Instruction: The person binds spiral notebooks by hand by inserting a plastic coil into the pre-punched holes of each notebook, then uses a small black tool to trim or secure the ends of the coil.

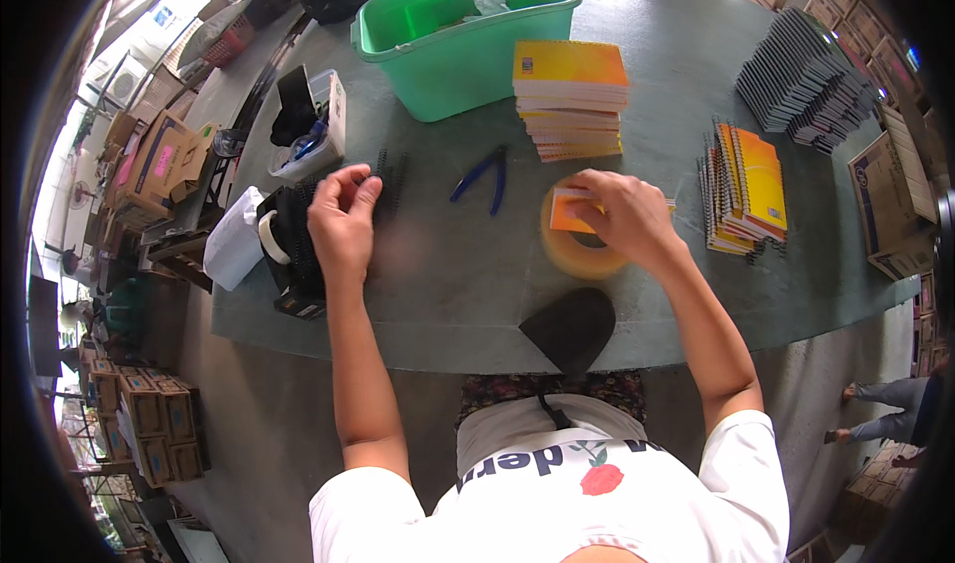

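My left hand (pixel 342 227) is raised on the left, its thumb and fingers pinched at a thin black spiral coil (pixel 383 159). Another dark coil-like shape sits beside the fingertips, faint against the table. On the right, my right hand (pixel 629 215) closes from above on a small orange notebook (pixel 569 211) with white page edges. Its fingers hide part of the cover. Beneath that notebook lies a roll of yellowish tape (pixel 577 258). Blue-handled pliers (pixel 480 180) rest with handles spread between my hands.
Stacked orange notebooks (pixel 571 95) stand before a green tub (pixel 453 76). Spiral-bound notebooks (pixel 744 190) and grey notebooks (pixel 804 78) are piled rightward. Left are a black tape dispenser (pixel 294 255), a white roll (pixel 234 240) and a clear bin (pixel 323 145). A dark rounded pad (pixel 572 329) lies near the edge.
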